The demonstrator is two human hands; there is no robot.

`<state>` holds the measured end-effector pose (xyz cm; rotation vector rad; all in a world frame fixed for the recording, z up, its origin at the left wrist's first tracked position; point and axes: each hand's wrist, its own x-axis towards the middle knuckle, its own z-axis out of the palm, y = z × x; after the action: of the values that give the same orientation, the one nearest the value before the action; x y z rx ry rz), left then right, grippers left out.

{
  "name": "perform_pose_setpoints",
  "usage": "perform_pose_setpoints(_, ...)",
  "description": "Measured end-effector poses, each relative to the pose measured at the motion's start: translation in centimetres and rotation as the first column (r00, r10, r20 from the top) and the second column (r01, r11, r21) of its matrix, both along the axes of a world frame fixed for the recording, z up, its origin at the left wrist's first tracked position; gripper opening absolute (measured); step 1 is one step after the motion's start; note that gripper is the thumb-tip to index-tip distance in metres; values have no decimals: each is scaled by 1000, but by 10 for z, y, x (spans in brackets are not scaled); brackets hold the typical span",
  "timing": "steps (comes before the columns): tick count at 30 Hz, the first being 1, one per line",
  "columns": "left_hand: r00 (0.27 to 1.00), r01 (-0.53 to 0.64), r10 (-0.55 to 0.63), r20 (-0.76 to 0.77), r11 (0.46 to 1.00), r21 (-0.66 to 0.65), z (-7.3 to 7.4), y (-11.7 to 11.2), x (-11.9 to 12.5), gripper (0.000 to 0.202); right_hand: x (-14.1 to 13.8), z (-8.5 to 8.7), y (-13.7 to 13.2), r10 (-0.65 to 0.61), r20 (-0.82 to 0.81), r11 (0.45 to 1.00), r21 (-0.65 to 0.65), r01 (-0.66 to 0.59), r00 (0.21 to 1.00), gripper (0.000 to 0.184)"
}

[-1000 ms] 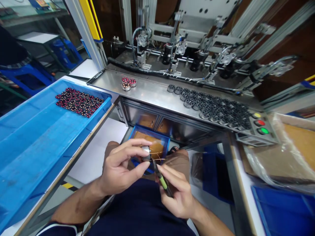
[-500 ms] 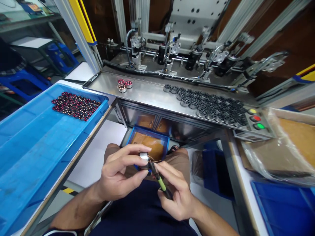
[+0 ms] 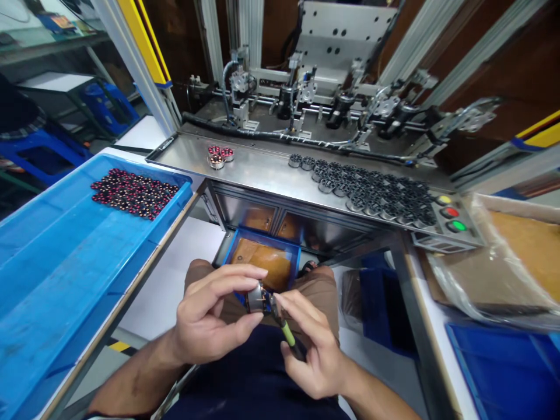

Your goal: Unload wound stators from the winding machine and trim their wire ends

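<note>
My left hand [image 3: 210,318] pinches a small round metal motor stator [image 3: 256,301] with copper wire ends, held over my lap. My right hand [image 3: 312,347] grips green-handled cutters [image 3: 286,332], whose tip touches the stator's wires. Below the hands sits a small blue bin [image 3: 262,259] holding copper-coloured scraps. A big blue tray [image 3: 65,251] at my left carries several finished red-wound stators [image 3: 133,191].
A steel shelf [image 3: 262,169] holds three wound stators [image 3: 219,156] and several bare black cores [image 3: 371,192]. Yellow, red and green buttons [image 3: 450,213] sit at its right end. Machinery stands behind. A plastic-lined box [image 3: 503,262] is at right.
The stator has been turned in my left hand so its wound face points more to the right. The cutter tip has moved in onto the wires; both hands sit slightly lower.
</note>
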<state>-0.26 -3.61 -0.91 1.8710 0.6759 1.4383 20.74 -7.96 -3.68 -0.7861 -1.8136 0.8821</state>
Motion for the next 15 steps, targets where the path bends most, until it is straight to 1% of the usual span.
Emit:
perform_pose_setpoints(4,999,-5,6,-43,999,42,3,0,-2,52,-4,3,2,6,5,1000,6,-6,1000,83)
perform_pose_setpoints(9,997,1,3,-74,998,55,8,0,-1,51,-6,6,6,-22,-14,1000,2,22,1000,78)
perform_pose_setpoints(15,997,11,-7,-74,998,56,8,0,-1,49,-6,7,7,2,-29,1000,18,-2,1000,77)
